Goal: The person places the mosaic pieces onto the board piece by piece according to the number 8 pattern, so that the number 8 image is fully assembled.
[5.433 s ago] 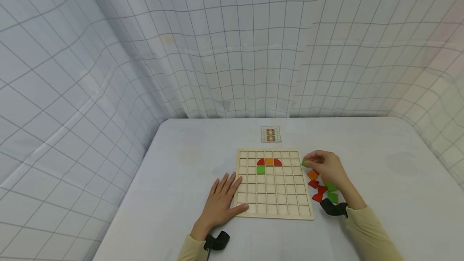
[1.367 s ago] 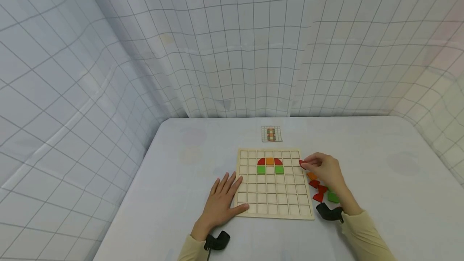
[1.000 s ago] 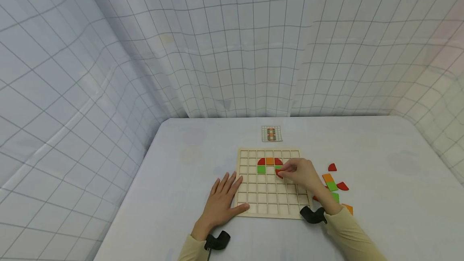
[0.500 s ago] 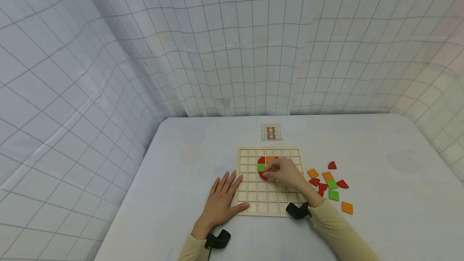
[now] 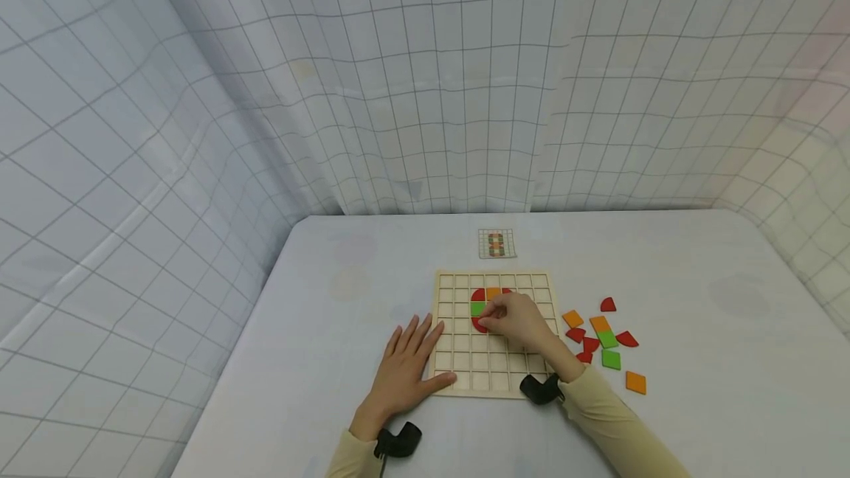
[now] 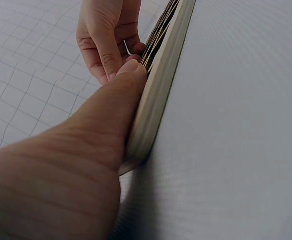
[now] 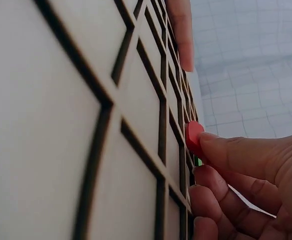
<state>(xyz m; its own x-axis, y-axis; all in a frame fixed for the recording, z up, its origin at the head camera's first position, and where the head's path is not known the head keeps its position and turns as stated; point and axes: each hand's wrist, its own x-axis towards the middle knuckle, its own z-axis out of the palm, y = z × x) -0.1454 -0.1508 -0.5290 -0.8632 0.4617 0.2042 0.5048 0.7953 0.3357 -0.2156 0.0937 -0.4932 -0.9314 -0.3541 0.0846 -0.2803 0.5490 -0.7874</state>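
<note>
A wooden grid board (image 5: 491,360) lies flat on the white table. My right hand (image 5: 524,321) is over its middle, thumb and fingertips pinching a red quarter-circle tile (image 7: 194,140) at a cell just below a green square tile (image 5: 477,309). Above that green tile sit another red quarter-circle tile (image 5: 478,295) and an orange square tile (image 5: 493,293). The right hand partly covers a further red tile (image 5: 508,291) in the same row. My left hand (image 5: 401,375) rests with spread, straight fingers over the board's left edge, its thumb on the lower left corner.
Loose tiles lie right of the board: several red quarter-circles (image 5: 627,338), green squares (image 5: 611,358) and orange squares (image 5: 635,382). Behind the board lies a small pattern card (image 5: 496,243) printed with a coloured grid design. A grid-patterned white curtain (image 5: 438,131) hangs behind the table.
Earlier the right hand held a green tile, later seen in the board's second row. It then took a red tile from the right and carried it left over the board. The left hand stayed still.
</note>
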